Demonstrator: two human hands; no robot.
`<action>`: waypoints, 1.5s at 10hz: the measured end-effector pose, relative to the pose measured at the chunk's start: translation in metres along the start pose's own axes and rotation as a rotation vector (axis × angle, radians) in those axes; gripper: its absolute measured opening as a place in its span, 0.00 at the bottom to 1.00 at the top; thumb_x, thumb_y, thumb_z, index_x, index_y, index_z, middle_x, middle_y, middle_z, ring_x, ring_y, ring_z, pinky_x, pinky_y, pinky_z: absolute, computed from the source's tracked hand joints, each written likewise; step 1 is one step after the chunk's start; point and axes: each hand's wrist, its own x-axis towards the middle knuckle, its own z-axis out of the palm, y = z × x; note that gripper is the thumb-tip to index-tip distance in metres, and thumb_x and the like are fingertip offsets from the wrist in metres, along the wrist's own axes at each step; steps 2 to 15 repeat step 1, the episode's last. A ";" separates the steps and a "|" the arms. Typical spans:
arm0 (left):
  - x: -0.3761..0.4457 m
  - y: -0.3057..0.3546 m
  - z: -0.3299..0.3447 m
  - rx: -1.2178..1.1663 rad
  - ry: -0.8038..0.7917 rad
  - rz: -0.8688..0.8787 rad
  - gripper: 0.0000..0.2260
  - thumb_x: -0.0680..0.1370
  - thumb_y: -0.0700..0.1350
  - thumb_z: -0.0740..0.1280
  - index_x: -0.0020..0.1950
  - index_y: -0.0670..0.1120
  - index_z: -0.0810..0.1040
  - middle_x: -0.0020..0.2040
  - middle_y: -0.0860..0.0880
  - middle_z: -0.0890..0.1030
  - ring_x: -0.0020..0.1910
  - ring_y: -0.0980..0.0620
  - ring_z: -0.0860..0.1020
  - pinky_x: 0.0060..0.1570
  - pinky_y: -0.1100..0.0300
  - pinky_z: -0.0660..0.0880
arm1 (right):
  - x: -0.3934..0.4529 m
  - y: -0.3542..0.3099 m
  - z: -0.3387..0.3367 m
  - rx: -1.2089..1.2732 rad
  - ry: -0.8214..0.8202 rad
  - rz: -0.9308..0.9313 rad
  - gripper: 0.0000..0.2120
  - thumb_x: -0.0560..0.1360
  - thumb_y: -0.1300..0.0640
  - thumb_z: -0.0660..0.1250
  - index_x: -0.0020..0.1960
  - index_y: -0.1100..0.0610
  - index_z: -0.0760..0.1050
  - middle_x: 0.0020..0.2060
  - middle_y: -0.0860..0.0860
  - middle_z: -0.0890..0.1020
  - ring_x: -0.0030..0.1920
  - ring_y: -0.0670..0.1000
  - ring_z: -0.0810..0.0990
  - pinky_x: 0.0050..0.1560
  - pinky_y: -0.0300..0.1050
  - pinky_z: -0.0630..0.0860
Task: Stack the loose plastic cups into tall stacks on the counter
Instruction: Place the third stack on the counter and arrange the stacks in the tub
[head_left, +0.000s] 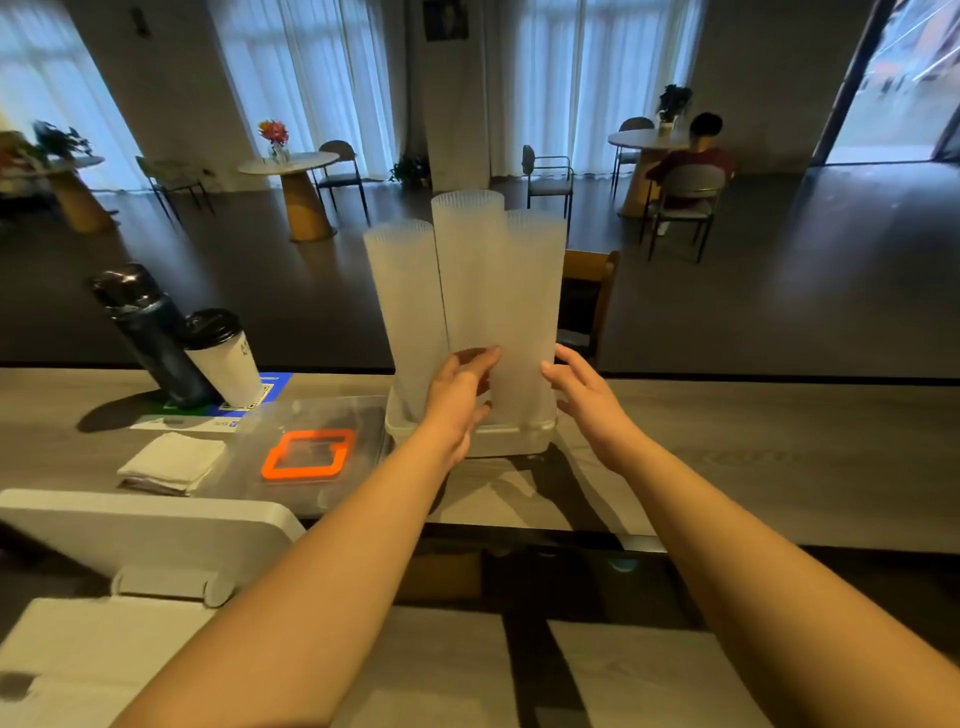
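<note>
Three tall stacks of frosted plastic cups stand side by side in a white bin (511, 441) on the wooden counter (753, 457). The left stack (402, 301) is the shortest, the middle stack (467, 270) the tallest, and the right stack (532, 301) leans slightly. My left hand (457, 400) is in front of the middle stack near its base, its fingers lightly curved against it. My right hand (584, 389) is beside the right stack, fingers spread and straight, fingertips close to its side. No loose cups are in view.
A dark flask (148, 332) and a lidded white paper cup (223, 358) stand at the left. A folded white cloth (174, 462) and an orange frame (309, 454) on clear plastic lie nearer. A white screen (145, 530) sits at bottom left. A person sits far behind.
</note>
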 end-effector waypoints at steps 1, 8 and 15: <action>-0.004 0.005 -0.003 0.124 0.010 0.023 0.14 0.78 0.51 0.70 0.62 0.51 0.76 0.58 0.48 0.80 0.58 0.50 0.77 0.57 0.56 0.75 | -0.002 -0.001 -0.002 0.023 0.042 0.004 0.23 0.81 0.44 0.62 0.74 0.47 0.67 0.60 0.43 0.78 0.61 0.45 0.76 0.63 0.49 0.70; -0.004 0.005 -0.003 0.124 0.010 0.023 0.14 0.78 0.51 0.70 0.62 0.51 0.76 0.58 0.48 0.80 0.58 0.50 0.77 0.57 0.56 0.75 | -0.002 -0.001 -0.002 0.023 0.042 0.004 0.23 0.81 0.44 0.62 0.74 0.47 0.67 0.60 0.43 0.78 0.61 0.45 0.76 0.63 0.49 0.70; -0.004 0.005 -0.003 0.124 0.010 0.023 0.14 0.78 0.51 0.70 0.62 0.51 0.76 0.58 0.48 0.80 0.58 0.50 0.77 0.57 0.56 0.75 | -0.002 -0.001 -0.002 0.023 0.042 0.004 0.23 0.81 0.44 0.62 0.74 0.47 0.67 0.60 0.43 0.78 0.61 0.45 0.76 0.63 0.49 0.70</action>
